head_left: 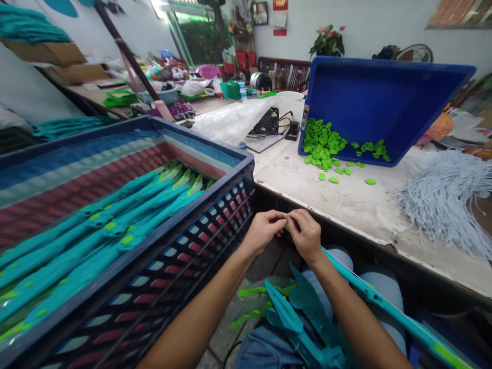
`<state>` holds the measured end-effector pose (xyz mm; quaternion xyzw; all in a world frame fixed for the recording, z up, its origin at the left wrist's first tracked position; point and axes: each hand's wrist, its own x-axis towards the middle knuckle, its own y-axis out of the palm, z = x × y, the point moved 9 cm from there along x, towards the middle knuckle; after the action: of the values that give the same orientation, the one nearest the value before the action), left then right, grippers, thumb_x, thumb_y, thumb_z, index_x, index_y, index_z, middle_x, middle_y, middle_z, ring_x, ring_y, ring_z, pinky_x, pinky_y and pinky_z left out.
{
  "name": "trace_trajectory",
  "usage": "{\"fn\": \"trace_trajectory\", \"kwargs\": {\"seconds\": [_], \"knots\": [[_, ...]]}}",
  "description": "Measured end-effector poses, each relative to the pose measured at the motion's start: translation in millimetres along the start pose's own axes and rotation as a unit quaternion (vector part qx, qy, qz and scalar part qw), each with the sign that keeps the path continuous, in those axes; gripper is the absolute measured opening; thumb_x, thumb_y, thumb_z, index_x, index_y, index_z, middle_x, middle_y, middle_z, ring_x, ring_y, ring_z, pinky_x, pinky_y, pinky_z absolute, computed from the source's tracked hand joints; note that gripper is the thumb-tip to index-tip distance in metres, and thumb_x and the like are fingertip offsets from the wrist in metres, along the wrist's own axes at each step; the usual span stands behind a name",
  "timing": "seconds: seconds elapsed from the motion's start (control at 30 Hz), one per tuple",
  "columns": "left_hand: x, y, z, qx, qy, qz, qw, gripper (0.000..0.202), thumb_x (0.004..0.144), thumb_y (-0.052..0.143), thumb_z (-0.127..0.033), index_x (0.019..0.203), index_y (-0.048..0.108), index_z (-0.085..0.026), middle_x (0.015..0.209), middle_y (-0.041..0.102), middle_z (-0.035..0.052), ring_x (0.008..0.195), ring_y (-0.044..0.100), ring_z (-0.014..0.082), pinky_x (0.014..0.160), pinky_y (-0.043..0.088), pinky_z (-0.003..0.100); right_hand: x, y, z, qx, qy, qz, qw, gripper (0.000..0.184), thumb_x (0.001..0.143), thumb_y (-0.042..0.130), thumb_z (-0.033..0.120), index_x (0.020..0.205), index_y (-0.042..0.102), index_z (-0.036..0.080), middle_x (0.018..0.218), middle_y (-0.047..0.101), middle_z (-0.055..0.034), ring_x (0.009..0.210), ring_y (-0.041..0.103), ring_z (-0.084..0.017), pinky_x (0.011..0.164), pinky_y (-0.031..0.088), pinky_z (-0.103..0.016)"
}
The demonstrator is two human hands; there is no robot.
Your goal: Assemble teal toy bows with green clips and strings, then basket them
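In front of me my left hand (265,229) and my right hand (306,233) meet fingertip to fingertip, each closed in a pinch. A tiny whitish bit, like a thin tie or string end, shows between them; most of it is hidden. Just under the fingers is a sliver of bright green. From beneath my right hand a long teal plastic bar (369,293) with a green patch slants over my legs to the lower right. Across my lap rest more teal plastic pieces (288,312), with green forked parts (255,306) beside them.
At left stands a dark blue crate (200,246) with a striped lining, holding long teal parts (111,225). A tipped blue bin (372,102) spills small green pieces (323,143) onto the white table (284,177). Pale blue strings (446,200) lie at right; a black fan (267,122) sits behind.
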<state>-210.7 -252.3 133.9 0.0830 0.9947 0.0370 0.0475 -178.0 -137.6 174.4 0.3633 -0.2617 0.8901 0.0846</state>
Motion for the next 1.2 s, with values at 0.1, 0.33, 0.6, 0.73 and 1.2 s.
{"fn": "trace_trajectory", "kwargs": {"seconds": [0.1, 0.33, 0.6, 0.73, 1.2], "knots": [[0, -1.0, -3, 0.040, 0.021, -0.012, 0.999, 0.020, 0.066, 0.068, -0.029, 0.077, 0.071, -0.013, 0.062, 0.063, 0.0010, 0.047, 0.046, 0.0081, 0.043, 0.036, 0.019, -3, -5, -3, 0.013, 0.018, -0.023, 0.999, 0.017, 0.092, 0.046, 0.021, 0.087, 0.062, 0.021, 0.083, 0.062, -0.0052, 0.079, 0.060, -0.018, 0.073, 0.050, -0.032], [2, 1.7, -11, 0.211, 0.081, 0.027, 0.974, 0.014, 0.072, 0.064, -0.027, 0.074, 0.071, -0.016, 0.068, 0.067, 0.0038, 0.061, 0.057, 0.0147, 0.055, 0.042, 0.023, -10, -9, -13, 0.081, 0.067, -0.029, 0.994, 0.015, 0.090, 0.049, 0.018, 0.081, 0.061, 0.020, 0.080, 0.061, -0.0031, 0.077, 0.059, -0.016, 0.073, 0.048, -0.029], [0, 7.9, -2, 0.325, 0.111, 0.032, 0.939, 0.024, 0.081, 0.055, -0.032, 0.084, 0.075, -0.019, 0.069, 0.062, 0.0011, 0.065, 0.055, 0.0137, 0.060, 0.040, 0.023, -20, -8, -17, 0.081, 0.083, -0.013, 0.993, 0.014, 0.090, 0.049, 0.019, 0.081, 0.060, 0.020, 0.081, 0.062, -0.0033, 0.078, 0.059, -0.016, 0.072, 0.048, -0.028], [-4, 11.7, 8, 0.295, 0.086, 0.039, 0.951, 0.024, 0.080, 0.054, -0.030, 0.081, 0.075, -0.018, 0.074, 0.069, 0.0029, 0.070, 0.061, 0.0164, 0.065, 0.043, 0.025, -24, -2, -21, -0.007, 0.046, -0.004, 0.999, 0.018, 0.092, 0.042, 0.019, 0.080, 0.056, 0.019, 0.079, 0.059, -0.0053, 0.076, 0.057, -0.018, 0.071, 0.047, -0.030], [0, 27.4, -23, 0.095, 0.122, -0.039, 0.987, 0.037, 0.078, 0.059, -0.033, 0.107, 0.067, -0.012, 0.090, 0.071, 0.0081, 0.065, 0.061, 0.0139, 0.053, 0.048, 0.023, -140, -135, -46, -0.386, 0.137, 0.159, 0.898, 0.043, 0.082, 0.061, 0.032, 0.122, 0.056, 0.019, 0.109, 0.064, -0.0140, 0.100, 0.058, -0.032, 0.082, 0.047, -0.043]]}}
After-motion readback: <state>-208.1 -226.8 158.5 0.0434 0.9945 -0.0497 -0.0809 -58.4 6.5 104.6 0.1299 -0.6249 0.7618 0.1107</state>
